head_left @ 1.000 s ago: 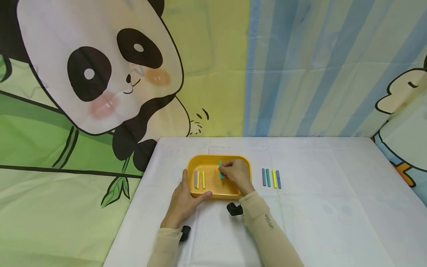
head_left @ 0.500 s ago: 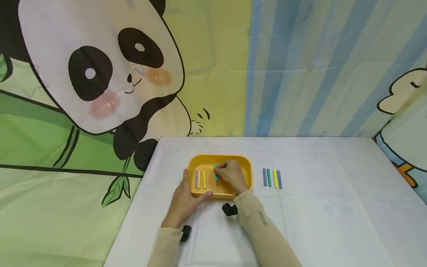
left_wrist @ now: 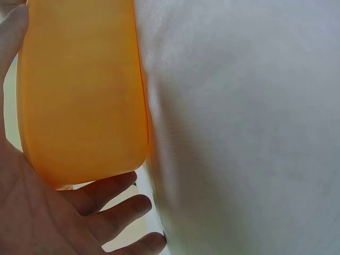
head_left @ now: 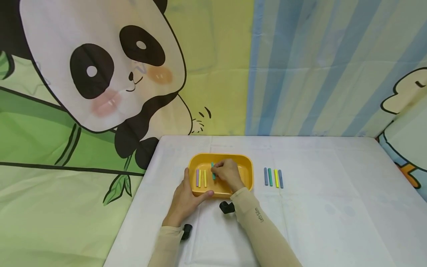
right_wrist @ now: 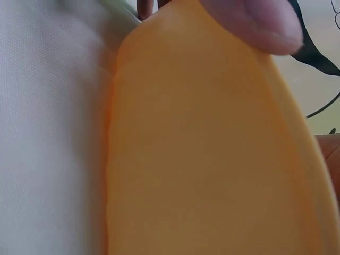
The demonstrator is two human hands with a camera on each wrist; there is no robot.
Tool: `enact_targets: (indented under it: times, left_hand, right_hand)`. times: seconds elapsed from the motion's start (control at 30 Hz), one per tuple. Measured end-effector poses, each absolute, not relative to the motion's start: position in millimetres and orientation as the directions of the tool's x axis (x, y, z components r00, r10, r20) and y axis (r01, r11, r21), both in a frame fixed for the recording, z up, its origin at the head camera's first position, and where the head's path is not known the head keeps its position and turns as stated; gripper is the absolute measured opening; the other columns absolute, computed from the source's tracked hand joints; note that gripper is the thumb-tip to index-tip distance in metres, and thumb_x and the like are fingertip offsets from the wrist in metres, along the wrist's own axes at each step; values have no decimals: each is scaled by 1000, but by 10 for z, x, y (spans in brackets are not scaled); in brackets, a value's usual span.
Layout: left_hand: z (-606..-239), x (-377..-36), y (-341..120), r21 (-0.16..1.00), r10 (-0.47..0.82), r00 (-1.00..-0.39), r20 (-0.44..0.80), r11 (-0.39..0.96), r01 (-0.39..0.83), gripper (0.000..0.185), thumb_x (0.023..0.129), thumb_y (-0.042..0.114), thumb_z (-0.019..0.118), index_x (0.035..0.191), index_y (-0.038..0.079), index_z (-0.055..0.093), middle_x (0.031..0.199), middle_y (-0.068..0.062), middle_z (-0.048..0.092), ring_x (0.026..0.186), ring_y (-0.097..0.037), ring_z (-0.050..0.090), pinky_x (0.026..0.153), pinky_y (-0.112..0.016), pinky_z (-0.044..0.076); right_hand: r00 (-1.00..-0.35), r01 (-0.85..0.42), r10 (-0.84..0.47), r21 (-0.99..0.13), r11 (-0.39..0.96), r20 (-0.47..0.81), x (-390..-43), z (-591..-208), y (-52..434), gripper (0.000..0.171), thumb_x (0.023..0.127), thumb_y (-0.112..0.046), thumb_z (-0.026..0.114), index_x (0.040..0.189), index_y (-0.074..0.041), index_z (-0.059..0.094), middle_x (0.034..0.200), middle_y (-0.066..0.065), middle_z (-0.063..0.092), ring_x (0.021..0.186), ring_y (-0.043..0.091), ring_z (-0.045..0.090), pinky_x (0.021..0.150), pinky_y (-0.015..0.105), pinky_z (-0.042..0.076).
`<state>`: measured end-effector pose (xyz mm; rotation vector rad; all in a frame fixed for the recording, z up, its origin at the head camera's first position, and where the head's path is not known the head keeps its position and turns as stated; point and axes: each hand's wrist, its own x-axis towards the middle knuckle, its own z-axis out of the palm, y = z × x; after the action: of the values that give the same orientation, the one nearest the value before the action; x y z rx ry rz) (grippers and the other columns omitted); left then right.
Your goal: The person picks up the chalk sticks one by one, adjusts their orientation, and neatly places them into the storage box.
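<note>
A yellow-orange tray (head_left: 218, 194) lies on the white table. In it, toward the left, one purple chalk stick (head_left: 197, 178) and two yellow chalk sticks (head_left: 205, 178) stand side by side as a row. My right hand (head_left: 228, 173) reaches over the tray and pinches a green chalk stick (head_left: 212, 167) between thumb and fingers, lengthwise like the row. My left hand (head_left: 184, 200) rests at the tray's near left corner, thumb on the front rim. In the left wrist view its fingers (left_wrist: 119, 218) are spread and fairly straight beside the tray wall (left_wrist: 82, 95).
Right of the tray, another row lies on the cloth: a blue stick (head_left: 265, 176), a green stick (head_left: 270, 177), a yellow stick (head_left: 276, 178) and a second blue stick (head_left: 281, 179). A panda-printed curtain (head_left: 217, 66) hangs behind the table (head_left: 333, 207).
My right hand has moved left inside the tray, carrying the green chalk stick closer to the yellow ones. My left hand keeps its place at the corner.
</note>
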<state>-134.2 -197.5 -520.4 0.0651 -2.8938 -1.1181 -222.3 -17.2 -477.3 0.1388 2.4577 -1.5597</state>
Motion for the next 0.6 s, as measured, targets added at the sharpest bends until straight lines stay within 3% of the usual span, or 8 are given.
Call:
enact_targets:
  times: [0.43,0.6]
  left_hand:
    - [-5224,-1359,-1976,666,-55,-997,59,746,-1,139,66,88,66,164,15,0,154,-24,40,135,-40,46,111,-53,37]
    - [-5240,-1351,-1979,669,-59,-997,46,744,-13,139,66,89,66,164,19,-3,155,-22,39,136,-39,45,112,-53,37]
  right_hand:
    - [-973,184,-32,-852,490,-228,-2218,-4884,-263,10,84,-15,78,81,-6,74,77,4,67,69,17,59,57,23,47]
    - [-970,187,-39,-843,505,-239,-2215,-4908,-306,11,84,-13,79,78,-6,73,77,4,66,70,18,59,56,23,47]
